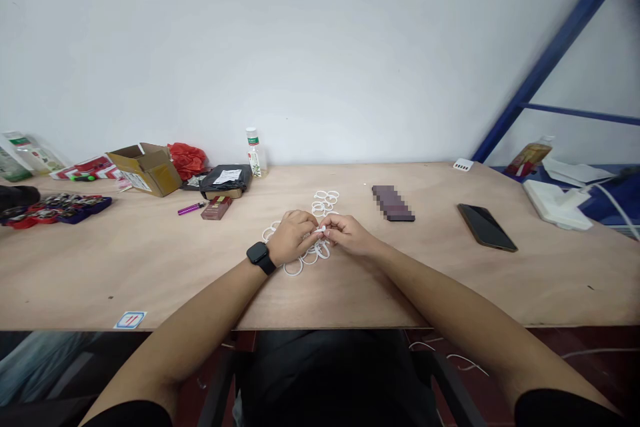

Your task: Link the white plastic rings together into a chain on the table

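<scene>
My left hand point(295, 235), with a black watch point(259, 253) on its wrist, pinches a white ring point(320, 230) between thumb and fingers. From the other side my right hand point(350, 235) grips the same white piece, thumb against fingertips. Most of it is hidden by the fingers, so its full shape does not show. Several thin white rings point(293, 267) lie loose and overlapping under and around both hands. A smaller cluster of white rings point(326, 197) lies just beyond the fingertips.
Right of the hands lie a blurred-out dark object point(393, 203) and a phone point(487, 227). A power strip point(557, 205) sits farther right. To the left are a purple pen-like item point(191, 209), a dark red box point(217, 207), a bottle point(255, 153) and an open carton point(146, 170).
</scene>
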{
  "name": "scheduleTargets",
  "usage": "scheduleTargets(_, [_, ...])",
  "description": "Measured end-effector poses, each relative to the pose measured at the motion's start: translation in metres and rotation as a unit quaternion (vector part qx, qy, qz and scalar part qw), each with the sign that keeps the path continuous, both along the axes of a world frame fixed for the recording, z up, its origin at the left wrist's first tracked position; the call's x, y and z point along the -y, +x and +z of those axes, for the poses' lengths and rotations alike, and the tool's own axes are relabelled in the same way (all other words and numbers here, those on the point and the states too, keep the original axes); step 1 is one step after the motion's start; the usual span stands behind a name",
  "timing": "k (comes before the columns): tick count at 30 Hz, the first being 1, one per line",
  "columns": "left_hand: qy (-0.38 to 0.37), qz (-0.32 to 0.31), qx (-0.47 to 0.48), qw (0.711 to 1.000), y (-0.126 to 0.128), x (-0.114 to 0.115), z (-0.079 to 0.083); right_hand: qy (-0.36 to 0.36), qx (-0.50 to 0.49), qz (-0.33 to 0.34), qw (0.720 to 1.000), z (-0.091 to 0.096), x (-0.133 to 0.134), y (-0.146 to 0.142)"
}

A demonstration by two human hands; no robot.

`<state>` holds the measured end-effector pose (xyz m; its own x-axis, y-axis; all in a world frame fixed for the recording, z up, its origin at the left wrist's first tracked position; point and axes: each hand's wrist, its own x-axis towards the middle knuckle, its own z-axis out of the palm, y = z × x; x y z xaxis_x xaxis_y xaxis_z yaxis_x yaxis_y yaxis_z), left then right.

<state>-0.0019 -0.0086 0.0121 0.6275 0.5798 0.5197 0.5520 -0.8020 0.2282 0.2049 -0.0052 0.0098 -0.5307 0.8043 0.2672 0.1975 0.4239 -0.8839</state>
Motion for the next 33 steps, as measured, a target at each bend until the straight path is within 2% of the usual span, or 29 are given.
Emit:
scheduleTargets(4, [0.01,-0.01,0.001,1.0,0.001,0.0,0.0,0.064,0.045,-0.027,0.997,0.005,0.001,-0.001])
scheduleTargets(8, [0.013,-0.017,0.001,1.0,0.0,0.0,-0.001,0.093,0.061,-0.036,0.993,0.005,0.001,-0.002])
scheduleTargets(19, [0.019,-0.022,-0.019,0.999,0.005,0.003,0.001,0.087,0.042,-0.04,0.995,-0.001,-0.004,0.002])
scheduleTargets(24, [0.02,0.025,-0.001,0.999,-0.001,-0.002,-0.002,0.101,0.044,-0.07,0.991,-0.011,-0.014,0.007])
scheduleTargets(29, [-0.023,0.058,-0.017,0.998,-0.007,-0.005,-0.003,0.208,0.153,-0.145,0.955,-0.018,-0.035,0.023])
scheduleTargets(33, [-0.033,0.057,-0.02,0.998,-0.006,-0.004,-0.002,0.207,0.259,-0.131,0.934,-0.024,-0.047,0.037])
